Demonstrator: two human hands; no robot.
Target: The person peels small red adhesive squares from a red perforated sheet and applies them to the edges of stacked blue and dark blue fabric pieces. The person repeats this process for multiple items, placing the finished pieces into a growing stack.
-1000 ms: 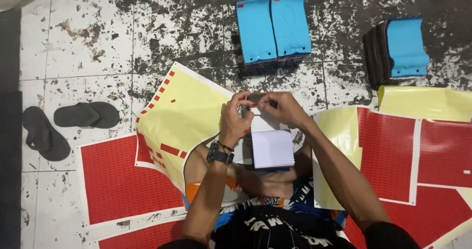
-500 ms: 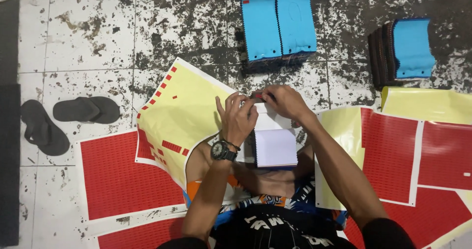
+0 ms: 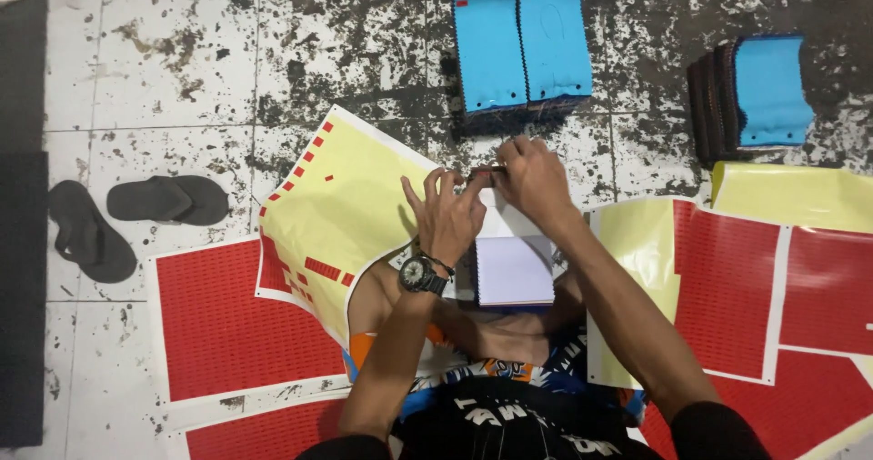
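Both hands, left (image 3: 447, 213) and right (image 3: 532, 176), gripping white booklet (image 3: 514, 269) top

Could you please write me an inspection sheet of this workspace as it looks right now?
Surface: tiled floor, white with heavy dark staining.
Job's things: white booklet on the lap; its far edge is pinched by the left hand and right hand.
Clutter: red sticker sheets and yellow backing sheet spread on the floor; blue swatch stack ahead, another blue swatch stack at right.
Hands: both bare; wristwatch on the left wrist.
Cables: nothing seen.
Surroundings: pair of dark sandals and a dark mat at left.
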